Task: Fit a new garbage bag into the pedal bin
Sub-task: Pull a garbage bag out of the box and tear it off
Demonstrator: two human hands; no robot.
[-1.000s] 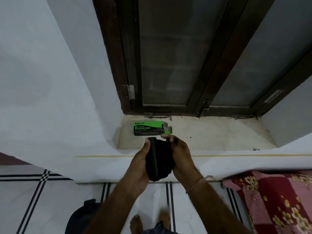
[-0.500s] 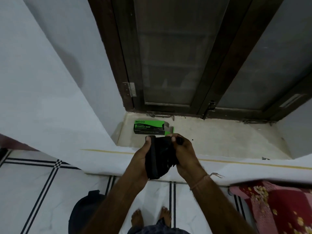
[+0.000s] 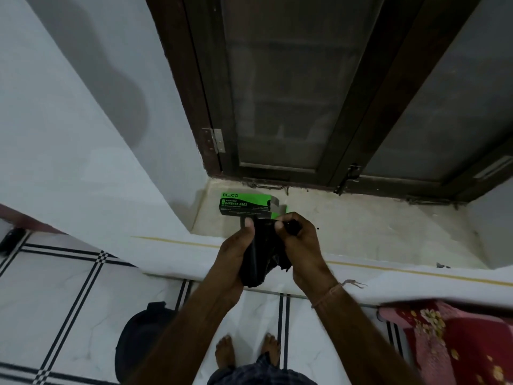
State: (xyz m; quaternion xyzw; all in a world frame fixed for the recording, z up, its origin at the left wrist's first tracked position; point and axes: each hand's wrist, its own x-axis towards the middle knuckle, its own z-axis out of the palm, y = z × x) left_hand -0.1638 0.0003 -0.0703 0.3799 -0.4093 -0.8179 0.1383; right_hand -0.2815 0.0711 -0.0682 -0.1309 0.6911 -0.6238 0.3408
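A black roll of garbage bags (image 3: 261, 257) is held upright between both hands above the edge of a window sill. My left hand (image 3: 234, 257) wraps around the roll's left side with the thumb on top. My right hand (image 3: 301, 247) pinches the loose top edge of the black plastic. Just behind the hands, a green and black garbage bag box (image 3: 245, 204) lies on the sill (image 3: 361, 229) with its right end flap open. A dark rounded object (image 3: 141, 337), possibly the pedal bin, stands on the floor at lower left, partly behind my left arm.
A dark wooden window frame (image 3: 347, 107) rises behind the sill. White walls flank it on the left and right. A red floral cloth (image 3: 458, 343) lies at the lower right. White floor tiles with black lines (image 3: 69, 301) and my bare feet (image 3: 247, 354) show below.
The view has shifted slightly. My right hand's fingers have worked along the top of the roll, pulling the loose plastic edge a little to the right. The left hand keeps its grip.
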